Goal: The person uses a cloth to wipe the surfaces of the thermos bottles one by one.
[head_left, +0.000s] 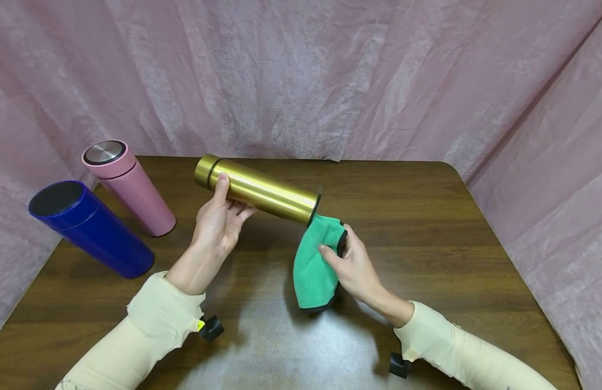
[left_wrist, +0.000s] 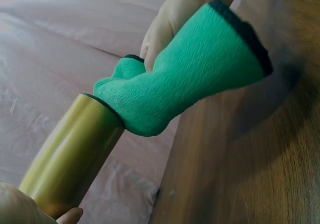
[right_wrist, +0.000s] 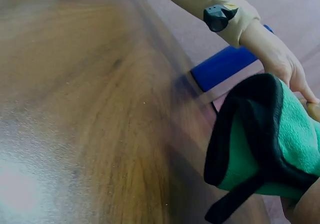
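A gold bottle (head_left: 267, 189) lies tilted in the air above the table, its capped end up to the left and its dark-edged base down to the right. My left hand (head_left: 215, 225) grips it near the cap, thumb on top and fingers underneath. A green cloth (head_left: 316, 265) with black edging hangs folded from my right hand (head_left: 352, 265), pinched between thumb and fingers. In the left wrist view the cloth (left_wrist: 145, 98) lies against the bottle's base (left_wrist: 102, 103). The right wrist view shows the cloth's black border (right_wrist: 270, 129) and a loose black strip.
A pink bottle (head_left: 135, 189) with a steel-topped lid and a blue bottle (head_left: 96, 230) with a dark top stand on the left side of the wooden table (head_left: 427, 244). Pink curtains (head_left: 301, 76) hang behind and on both sides.
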Motion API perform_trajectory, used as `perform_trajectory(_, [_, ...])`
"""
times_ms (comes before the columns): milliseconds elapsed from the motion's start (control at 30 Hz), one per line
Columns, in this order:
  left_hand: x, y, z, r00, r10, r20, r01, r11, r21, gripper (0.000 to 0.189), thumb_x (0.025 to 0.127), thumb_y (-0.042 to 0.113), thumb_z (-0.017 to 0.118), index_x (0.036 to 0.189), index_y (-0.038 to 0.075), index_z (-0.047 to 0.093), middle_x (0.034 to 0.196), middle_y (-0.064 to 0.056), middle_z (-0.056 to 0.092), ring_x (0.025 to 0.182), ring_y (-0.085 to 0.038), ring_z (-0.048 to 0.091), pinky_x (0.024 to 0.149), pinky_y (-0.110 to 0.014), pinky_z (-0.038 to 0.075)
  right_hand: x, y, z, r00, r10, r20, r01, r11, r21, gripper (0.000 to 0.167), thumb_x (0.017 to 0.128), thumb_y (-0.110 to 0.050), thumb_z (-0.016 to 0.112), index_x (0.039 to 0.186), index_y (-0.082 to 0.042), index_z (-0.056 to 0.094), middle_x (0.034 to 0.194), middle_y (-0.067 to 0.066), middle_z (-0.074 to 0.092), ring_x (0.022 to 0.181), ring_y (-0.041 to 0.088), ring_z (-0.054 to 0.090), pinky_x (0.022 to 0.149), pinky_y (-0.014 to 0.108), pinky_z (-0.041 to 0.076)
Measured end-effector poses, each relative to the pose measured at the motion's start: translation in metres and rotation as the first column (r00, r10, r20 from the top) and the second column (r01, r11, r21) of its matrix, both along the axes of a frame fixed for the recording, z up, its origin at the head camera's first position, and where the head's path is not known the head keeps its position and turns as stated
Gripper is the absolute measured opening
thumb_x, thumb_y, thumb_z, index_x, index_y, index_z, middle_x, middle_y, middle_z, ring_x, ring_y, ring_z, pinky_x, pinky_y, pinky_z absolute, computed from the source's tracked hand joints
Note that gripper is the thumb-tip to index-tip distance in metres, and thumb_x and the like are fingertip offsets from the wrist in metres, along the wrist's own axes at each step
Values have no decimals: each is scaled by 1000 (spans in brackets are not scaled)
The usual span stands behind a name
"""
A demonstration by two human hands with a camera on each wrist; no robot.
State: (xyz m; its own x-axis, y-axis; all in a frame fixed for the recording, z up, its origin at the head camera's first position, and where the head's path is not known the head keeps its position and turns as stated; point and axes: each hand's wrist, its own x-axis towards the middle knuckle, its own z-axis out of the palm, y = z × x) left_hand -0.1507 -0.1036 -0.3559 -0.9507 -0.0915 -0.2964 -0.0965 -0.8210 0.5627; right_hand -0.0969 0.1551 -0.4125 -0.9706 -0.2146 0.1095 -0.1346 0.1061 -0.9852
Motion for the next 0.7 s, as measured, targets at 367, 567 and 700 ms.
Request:
perform_trajectory(367, [6, -16, -1, 999, 6, -54, -23, 950, -311, 39, 102, 31, 68, 132, 10, 54, 126, -7, 58, 123, -23, 58, 116, -48, 39, 10, 19, 5, 982, 188, -29, -181, 969, 167, 39, 92, 3, 73, 128, -1, 61, 119, 12, 70, 105, 22, 68, 87, 30, 57])
perform_trajectory(567, [4, -24, 3, 990, 107, -95, -138, 892, -430, 29, 95, 24, 78, 114, 9, 61, 107, -3, 60, 91, -14, 59, 93, -33, 51, 6, 36, 11, 990, 137, 30, -140, 977, 159, 39, 94, -1, 72, 131, -2, 59, 124, 13, 67, 111, 24, 67, 87, 32, 58])
perform_trajectory(700, [0, -32, 5, 965, 204, -164, -259, 835, -485, 25, 94, 11, 78, 115, 10, 65, 109, -5, 65, 100, -15, 62, 88, -27, 52, 3, 52, 15, 994, 83, 68, -93, 983, 159, 41, 96, -4, 72, 134, -4, 58, 131, 13, 65, 117, 23, 66, 87, 32, 58])
